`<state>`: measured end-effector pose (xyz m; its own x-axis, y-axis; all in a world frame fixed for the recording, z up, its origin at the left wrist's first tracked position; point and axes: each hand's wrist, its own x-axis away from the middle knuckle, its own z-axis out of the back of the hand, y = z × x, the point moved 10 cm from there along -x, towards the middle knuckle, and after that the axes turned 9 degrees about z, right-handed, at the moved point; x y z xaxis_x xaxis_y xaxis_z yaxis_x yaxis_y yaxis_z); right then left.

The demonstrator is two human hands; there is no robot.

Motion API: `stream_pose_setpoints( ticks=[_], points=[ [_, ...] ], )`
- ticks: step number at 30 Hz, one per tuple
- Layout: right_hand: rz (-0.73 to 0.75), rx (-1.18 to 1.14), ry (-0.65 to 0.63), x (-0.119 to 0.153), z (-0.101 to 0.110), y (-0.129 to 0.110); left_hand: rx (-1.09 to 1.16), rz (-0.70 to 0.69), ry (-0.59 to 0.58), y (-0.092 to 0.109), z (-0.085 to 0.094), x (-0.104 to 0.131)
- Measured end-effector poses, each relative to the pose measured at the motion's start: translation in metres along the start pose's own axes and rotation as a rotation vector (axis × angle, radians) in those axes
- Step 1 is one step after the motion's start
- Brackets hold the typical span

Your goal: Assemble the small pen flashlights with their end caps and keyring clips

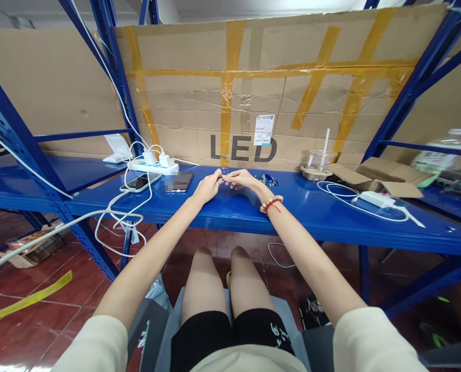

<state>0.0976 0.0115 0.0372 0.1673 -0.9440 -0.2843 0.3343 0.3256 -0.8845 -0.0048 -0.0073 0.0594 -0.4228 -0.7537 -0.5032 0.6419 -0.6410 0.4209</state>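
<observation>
Both hands meet over the blue shelf top, fingertips almost touching. My left hand is closed in a pinch, and a tiny dark thing shows at its fingertips, too small to name. From the other side my right hand pinches at the same spot, its fingers curled. What lies between the fingers is mostly hidden. Just behind my right wrist is a small cluster of blue and silver metal pieces, perhaps keys, lying on the shelf. A dark-screened phone rests left of my left hand.
At the left are a white power strip with plugs, a second phone and looping white cables. A plastic cup with a straw, an open cardboard box and a white adapter sit right. Taped cardboard stands behind.
</observation>
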Motion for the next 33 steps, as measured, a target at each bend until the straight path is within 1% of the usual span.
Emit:
stream_pose_setpoints(
  ticks=[8,10,14,16,21,25,29,33],
  points=[
    [-0.048,-0.036,0.007,0.001,-0.001,0.004,-0.083,-0.005,0.029,0.000,0.002,0.000],
    [-0.057,-0.070,0.010,0.000,-0.001,0.007,-0.100,-0.012,0.058,0.000,0.004,0.000],
    [-0.071,-0.181,0.011,-0.001,-0.005,0.010,-0.139,-0.024,0.152,0.000,0.011,-0.002],
    [-0.073,-0.217,0.012,-0.001,-0.007,0.010,-0.118,-0.030,0.168,-0.001,0.012,-0.003],
    [-0.111,-0.246,0.019,-0.002,-0.007,0.015,-0.008,-0.020,0.135,-0.003,0.009,-0.006],
    [-0.100,-0.243,0.019,-0.005,-0.004,0.018,0.068,0.008,0.121,-0.005,0.008,-0.007],
    [-0.080,-0.189,0.030,-0.008,0.000,0.021,0.063,0.019,0.105,-0.007,0.006,-0.008],
    [-0.070,-0.111,0.070,-0.009,0.007,0.024,0.038,0.026,0.059,-0.008,0.000,-0.009]
  ],
)
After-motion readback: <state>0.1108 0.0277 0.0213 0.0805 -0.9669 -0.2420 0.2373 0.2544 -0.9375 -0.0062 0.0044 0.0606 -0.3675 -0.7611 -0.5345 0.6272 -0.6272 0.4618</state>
